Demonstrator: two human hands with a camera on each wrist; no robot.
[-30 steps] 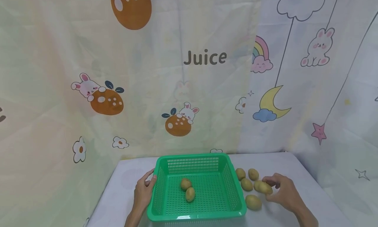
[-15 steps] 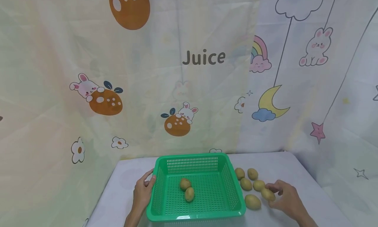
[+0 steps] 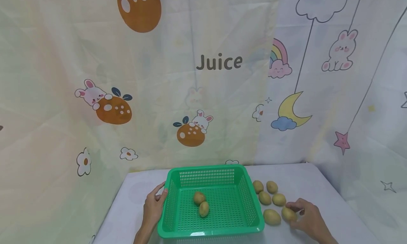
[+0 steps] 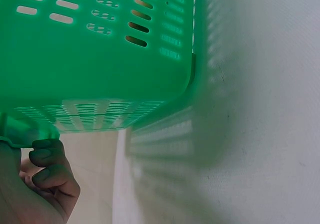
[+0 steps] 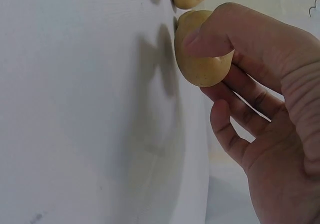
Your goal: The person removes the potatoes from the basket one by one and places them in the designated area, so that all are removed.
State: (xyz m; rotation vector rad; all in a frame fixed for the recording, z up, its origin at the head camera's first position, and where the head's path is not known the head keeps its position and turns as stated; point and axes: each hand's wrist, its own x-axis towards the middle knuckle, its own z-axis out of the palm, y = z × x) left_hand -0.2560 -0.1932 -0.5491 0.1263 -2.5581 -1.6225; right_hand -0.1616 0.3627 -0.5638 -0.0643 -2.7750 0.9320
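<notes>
A green plastic basket [image 3: 211,232] stands on the white-covered table. Inside it two potatoes [image 3: 204,209] lie touching. My left hand [image 3: 153,208] grips the basket's left rim; in the left wrist view its fingers [image 4: 55,176] curl beneath the rim. Right of the basket, my right hand [image 3: 307,217] pinches a potato [image 3: 289,214] between thumb and fingers, low at the table surface. The right wrist view shows the thumb across this potato [image 5: 202,68]; whether its underside touches the cloth I cannot tell.
Several more potatoes lie between the basket and my right hand, among them a larger one [image 3: 271,217] at the front and one [image 3: 279,199] just behind the pinched potato. A printed curtain [image 3: 152,95] hangs behind the table [image 3: 337,215].
My right hand has moved the pinched potato toward me and slightly right, away from the potato it overlapped, and lowered it. The left hand stays on the basket rim.
</notes>
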